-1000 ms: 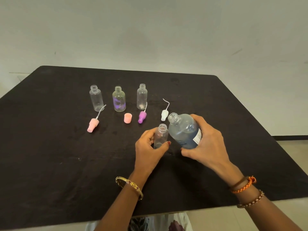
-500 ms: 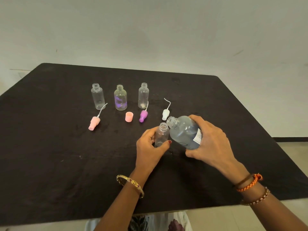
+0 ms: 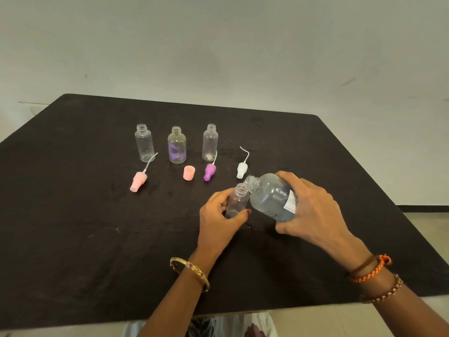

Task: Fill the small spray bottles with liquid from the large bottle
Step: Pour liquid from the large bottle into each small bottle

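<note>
My left hand grips a small clear spray bottle, upright and uncapped, on the black table. My right hand grips the large clear bottle of liquid, tilted steeply to the left. Its open mouth touches the rim of the small bottle's neck. Three more small open bottles stand in a row farther back: a left one, a middle one with a purple mark, and a right one.
Loose spray tops lie in front of the row: a pink one, a purple one and a white one, each with a thin tube. A pink cap stands between them. A pale wall rises behind the table.
My right hand has tipped the large bottle further down and to the left, bringing its mouth onto the small bottle's neck. My left hand stays put on the small bottle.
</note>
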